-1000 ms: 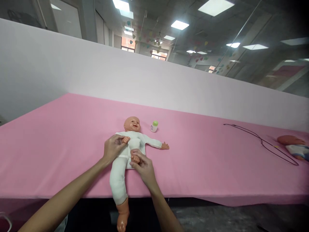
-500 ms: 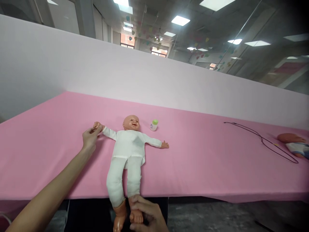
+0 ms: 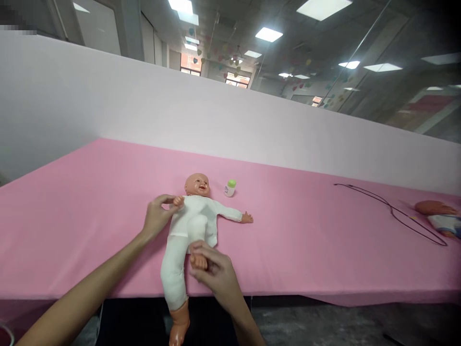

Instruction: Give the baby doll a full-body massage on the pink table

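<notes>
A baby doll (image 3: pixel 192 216) in white clothes lies on its back on the pink table cover (image 3: pixel 295 240). My left hand (image 3: pixel 158 214) pinches the doll's hand on the picture's left side, holding it near the doll's shoulder. My right hand (image 3: pixel 214 269) grips the foot of the leg on the picture's right; that leg is bent, its knee raised over the belly. The other leg is stretched out, its foot past the table's front edge. The doll's other arm lies spread out to the right.
A small bottle with a green cap (image 3: pixel 230 188) stands right of the doll's head. Farther right are a looped dark cord (image 3: pixel 391 206) and a second doll (image 3: pixel 437 216). A white partition (image 3: pixel 230 125) runs behind the table.
My left hand has brought the doll's hand inward from the side to its chest. My right hand has pushed the held foot up, bending the leg that was straight.
</notes>
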`<state>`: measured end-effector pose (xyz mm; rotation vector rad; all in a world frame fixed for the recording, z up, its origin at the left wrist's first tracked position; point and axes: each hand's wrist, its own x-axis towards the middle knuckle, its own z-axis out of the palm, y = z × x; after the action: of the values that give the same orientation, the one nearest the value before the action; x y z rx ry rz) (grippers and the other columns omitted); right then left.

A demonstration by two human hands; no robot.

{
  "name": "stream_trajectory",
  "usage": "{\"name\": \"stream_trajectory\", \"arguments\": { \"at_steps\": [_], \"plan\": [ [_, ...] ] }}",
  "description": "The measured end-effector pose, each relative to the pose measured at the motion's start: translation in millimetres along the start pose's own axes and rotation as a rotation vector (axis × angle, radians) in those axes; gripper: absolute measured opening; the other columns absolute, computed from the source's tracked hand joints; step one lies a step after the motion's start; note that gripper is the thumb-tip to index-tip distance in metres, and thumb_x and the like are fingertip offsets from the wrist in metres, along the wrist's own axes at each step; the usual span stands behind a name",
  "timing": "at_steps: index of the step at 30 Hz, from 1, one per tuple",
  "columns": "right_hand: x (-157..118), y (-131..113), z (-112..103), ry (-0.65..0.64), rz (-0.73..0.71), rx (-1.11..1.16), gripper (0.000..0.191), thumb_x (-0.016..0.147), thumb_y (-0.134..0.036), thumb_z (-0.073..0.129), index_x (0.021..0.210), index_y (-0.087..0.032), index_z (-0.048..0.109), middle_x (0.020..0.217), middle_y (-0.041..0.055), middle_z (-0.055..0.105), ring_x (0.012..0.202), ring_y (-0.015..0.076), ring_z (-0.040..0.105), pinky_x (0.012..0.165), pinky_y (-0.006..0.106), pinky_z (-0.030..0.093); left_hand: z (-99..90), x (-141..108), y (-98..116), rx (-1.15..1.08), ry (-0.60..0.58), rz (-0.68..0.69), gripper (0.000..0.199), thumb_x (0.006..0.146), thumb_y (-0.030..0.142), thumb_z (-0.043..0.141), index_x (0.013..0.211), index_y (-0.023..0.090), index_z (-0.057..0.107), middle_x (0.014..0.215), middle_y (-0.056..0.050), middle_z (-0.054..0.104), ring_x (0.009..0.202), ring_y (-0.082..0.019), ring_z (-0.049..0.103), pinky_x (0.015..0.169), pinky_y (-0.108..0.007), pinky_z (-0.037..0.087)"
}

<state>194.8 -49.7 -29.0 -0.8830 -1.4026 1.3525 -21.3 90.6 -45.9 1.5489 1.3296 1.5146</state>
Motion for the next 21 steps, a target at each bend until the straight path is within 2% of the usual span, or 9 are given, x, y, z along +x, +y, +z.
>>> {"name": "stream_trajectory", "arguments": {
  "at_steps": [2, 5, 7, 8, 10, 13, 15, 18, 21],
  "plan": [
    [-32.4, 0.2, -7.1, -0.082, 0.014, 0.018, 0.032, 0.076, -0.036, 0.092, 0.103, -0.023, 0.081, 0.114, 0.008, 0.07, 0.109, 0.0246, 0.066, 0.099, 0.034, 0.054, -19.9, 14.5, -6.4, -0.099, 0.124, -0.104, 0.033, 0.071, 0.046, 0.088, 0.089, 0.02, 0.078, 0.093, -0.006, 0.077, 0.085, -0.023, 0.069, 0.068, -0.031, 0.051],
    [-72.7, 19.9, -18.7, -0.187, 0.065, 0.027, 0.037, 0.07, -0.036, 0.096, 0.102, -0.025, 0.082, 0.109, 0.0068, 0.071, 0.098, 0.023, 0.068, 0.088, 0.032, 0.056, -46.0, 28.3, -26.9, -0.239, 0.297, -0.371, 0.04, 0.065, 0.048, 0.092, 0.085, 0.017, 0.076, 0.087, -0.005, 0.072, 0.075, -0.018, 0.063, 0.059, -0.027, 0.045],
    [-86.7, 36.3, -22.0, -0.187, 0.113, 0.025, 0.036, 0.067, -0.038, 0.097, 0.097, -0.024, 0.083, 0.108, 0.0072, 0.071, 0.094, 0.0226, 0.069, 0.081, 0.03, 0.057, -55.1, 30.3, -39.1, -0.321, 0.377, -0.528, 0.041, 0.061, 0.046, 0.094, 0.079, 0.016, 0.073, 0.079, -0.004, 0.068, 0.068, -0.015, 0.058, 0.057, -0.026, 0.042],
    [-89.3, 40.9, -21.9, -0.174, 0.122, 0.026, 0.035, 0.067, -0.039, 0.097, 0.095, -0.023, 0.083, 0.108, 0.0073, 0.071, 0.093, 0.0227, 0.069, 0.08, 0.03, 0.057, -56.4, 29.9, -41.6, -0.332, 0.402, -0.563, 0.041, 0.06, 0.045, 0.094, 0.076, 0.016, 0.071, 0.076, -0.003, 0.066, 0.066, -0.014, 0.057, 0.056, -0.026, 0.042],
    [-85.3, 37.7, -19.7, -0.156, 0.114, 0.023, 0.034, 0.068, -0.04, 0.097, 0.094, -0.022, 0.083, 0.106, 0.0072, 0.072, 0.096, 0.0238, 0.069, 0.087, 0.032, 0.057, -52.8, 27.3, -36.6, -0.281, 0.399, -0.502, 0.041, 0.061, 0.047, 0.094, 0.077, 0.017, 0.072, 0.078, -0.003, 0.068, 0.068, -0.015, 0.058, 0.058, -0.027, 0.043],
    [-57.0, 7.9, -17.4, -0.147, 0.095, -0.002, 0.033, 0.074, -0.037, 0.094, 0.101, -0.022, 0.082, 0.111, 0.0079, 0.073, 0.107, 0.0259, 0.068, 0.097, 0.036, 0.055, -34.0, 20.0, -11.1, -0.15, 0.283, -0.232, 0.038, 0.068, 0.049, 0.09, 0.087, 0.019, 0.076, 0.089, -0.005, 0.074, 0.078, -0.02, 0.066, 0.066, -0.03, 0.05],
    [-25.6, -11.8, -17.6, -0.07, 0.068, -0.019, 0.031, 0.076, -0.037, 0.092, 0.102, -0.021, 0.082, 0.117, 0.0091, 0.071, 0.109, 0.0259, 0.067, 0.088, 0.033, 0.058, -16.4, 11.3, 5.3, -0.076, 0.17, -0.061, 0.032, 0.073, 0.046, 0.088, 0.09, 0.022, 0.078, 0.092, -0.005, 0.077, 0.085, -0.023, 0.07, 0.075, -0.033, 0.053],
    [26.7, -18.8, -16.1, 0.044, 0.029, -0.054, 0.031, 0.08, -0.038, 0.087, 0.104, -0.02, 0.08, 0.111, 0.0071, 0.07, 0.088, 0.0187, 0.065, 0.072, 0.028, 0.057, 7.5, -6.0, 13.2, 0.116, -0.042, 0.123, 0.021, 0.082, 0.045, 0.08, 0.091, 0.026, 0.079, 0.096, -0.003, 0.079, 0.089, -0.023, 0.071, 0.081, -0.034, 0.053],
    [56.9, -11.1, -11.0, 0.051, 0.024, -0.012, 0.034, 0.075, -0.039, 0.089, 0.101, -0.018, 0.078, 0.104, 0.0042, 0.069, 0.072, 0.0125, 0.059, 0.065, 0.025, 0.052, 17.2, -17.0, 6.4, 0.266, -0.126, 0.171, 0.021, 0.088, 0.048, 0.073, 0.09, 0.028, 0.079, 0.095, -0.002, 0.08, 0.084, -0.022, 0.07, 0.076, -0.034, 0.051]
  ]
}}
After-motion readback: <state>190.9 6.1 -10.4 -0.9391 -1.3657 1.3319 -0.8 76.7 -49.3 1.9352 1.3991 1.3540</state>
